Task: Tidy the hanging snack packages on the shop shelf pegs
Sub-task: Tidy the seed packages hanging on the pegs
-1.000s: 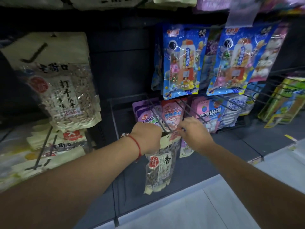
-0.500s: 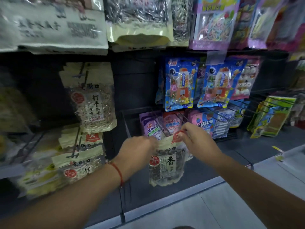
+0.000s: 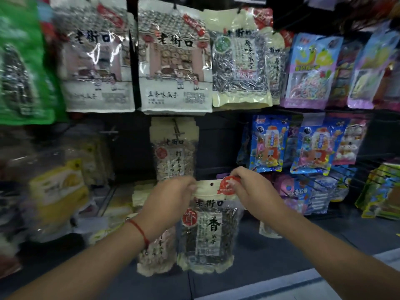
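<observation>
Fingers of your left hand (image 3: 173, 198) and right hand (image 3: 249, 187) pinch the seed packet (image 3: 207, 230) by its top corners; nothing threads its hole. Rehanging is left, I'd judge.

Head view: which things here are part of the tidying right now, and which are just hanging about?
In the job:
- dark seed packet, off its peg
- left hand, pinching its top left corner
- right hand, pinching its top right corner

Just there:
- pale seed packet behind, on a peg
- two white bags above
- blue candy packs to the right
- green bag far left
</observation>
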The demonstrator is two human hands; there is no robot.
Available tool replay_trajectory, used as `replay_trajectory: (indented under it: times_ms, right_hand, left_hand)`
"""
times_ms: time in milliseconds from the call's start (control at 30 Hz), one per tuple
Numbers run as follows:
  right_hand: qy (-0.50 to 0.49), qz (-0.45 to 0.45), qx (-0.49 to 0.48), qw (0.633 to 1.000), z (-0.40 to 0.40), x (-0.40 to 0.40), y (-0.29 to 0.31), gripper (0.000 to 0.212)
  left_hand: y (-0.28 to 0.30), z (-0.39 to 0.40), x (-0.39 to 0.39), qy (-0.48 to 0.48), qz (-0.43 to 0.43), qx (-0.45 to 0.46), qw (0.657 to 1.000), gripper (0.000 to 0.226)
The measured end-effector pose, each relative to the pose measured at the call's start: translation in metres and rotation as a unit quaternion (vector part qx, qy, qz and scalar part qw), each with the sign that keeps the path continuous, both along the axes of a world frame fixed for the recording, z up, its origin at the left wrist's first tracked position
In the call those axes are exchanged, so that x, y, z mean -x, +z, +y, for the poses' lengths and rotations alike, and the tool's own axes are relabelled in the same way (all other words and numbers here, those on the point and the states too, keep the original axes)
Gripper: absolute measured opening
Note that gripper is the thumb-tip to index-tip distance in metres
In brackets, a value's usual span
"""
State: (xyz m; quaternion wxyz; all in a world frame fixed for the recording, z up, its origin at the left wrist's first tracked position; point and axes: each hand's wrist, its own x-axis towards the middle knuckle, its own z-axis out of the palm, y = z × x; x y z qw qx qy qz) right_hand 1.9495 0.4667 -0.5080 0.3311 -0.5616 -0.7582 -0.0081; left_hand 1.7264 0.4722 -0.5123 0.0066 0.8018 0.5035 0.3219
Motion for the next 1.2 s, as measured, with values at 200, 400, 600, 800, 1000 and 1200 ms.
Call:
replay_trajectory:
  times_ms: [200,400,600,800,1000,1200]
  right_hand:
    - [0.044,0.033,-0.007,0.998,0.015,0.052,0.028,0.010]
    - [0.041,0.065,-0.017,0.997,0.041,0.081,0.054,0.008]
    - [0.017,0.137,0.014,0.990,0.078,0.088,0.064,0.007]
    - [-0.021,0.188,0.042,0.981,0.115,0.090,0.063,0.016]
    - [-0.072,0.168,0.061,0.981,0.144,0.092,0.061,0.026]
    - [-0.047,0.193,0.048,0.979,0.161,0.088,0.067,0.023]
  left_hand:
    - [0.027,0.006,0.050,0.051,-0.056,-0.019,0.997,0.017]
    - [0.050,0.025,0.073,0.073,-0.096,-0.032,0.992,0.016]
    - [0.056,0.056,0.070,0.089,-0.137,-0.011,0.986,0.017]
    - [0.052,0.087,0.064,0.084,-0.187,0.024,0.978,0.019]
    - [0.049,0.112,0.059,0.091,-0.232,0.046,0.967,0.025]
    - [0.054,0.127,0.053,0.083,-0.249,0.013,0.965,0.020]
